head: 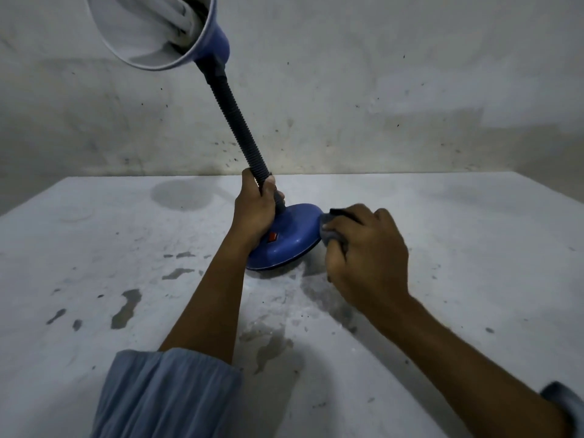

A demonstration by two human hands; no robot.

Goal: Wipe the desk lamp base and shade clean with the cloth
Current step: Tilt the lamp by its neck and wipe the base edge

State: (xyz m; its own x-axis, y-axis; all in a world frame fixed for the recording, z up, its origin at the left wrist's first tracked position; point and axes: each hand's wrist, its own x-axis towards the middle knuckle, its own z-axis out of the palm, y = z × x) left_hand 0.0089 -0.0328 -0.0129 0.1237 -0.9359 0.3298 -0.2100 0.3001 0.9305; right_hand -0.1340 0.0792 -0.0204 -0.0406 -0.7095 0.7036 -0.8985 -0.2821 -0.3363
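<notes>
Gripping the black ribbed neck (241, 128) of the blue desk lamp low down, just above where it meets the base, the left hand (254, 210) has its fingers curled fully round the neck. The lamp leans: the neck slants up and to the left, and the round blue base (286, 245) sits tilted, its right edge raised off the pale, stained worktop (458, 235) while its near-left edge rests on it. The right hand (368, 251) clenches a bunched grey cloth (331, 230) and holds it against the raised right rim of the base.

No brand, label or readable writing shows anywhere on the lamp. A small red switch (272, 238) sits on top of the base, beside the left wrist.

The shade (208, 36) is cut off by the top edge of the view, so only its lower part shows, with the white inside facing the camera and a white coiled bulb (177, 14) partly visible. Most of the cloth is hidden inside the right hand's grip; only a crumpled edge and a dark fold by the fingertips appear, slightly blurred. The underside of the base cannot be seen. A blue-grey sleeve (167, 393) covers the left forearm at the bottom, and the right cuff is cut off at the corner. A scuffed wall (410, 90) stands behind.
</notes>
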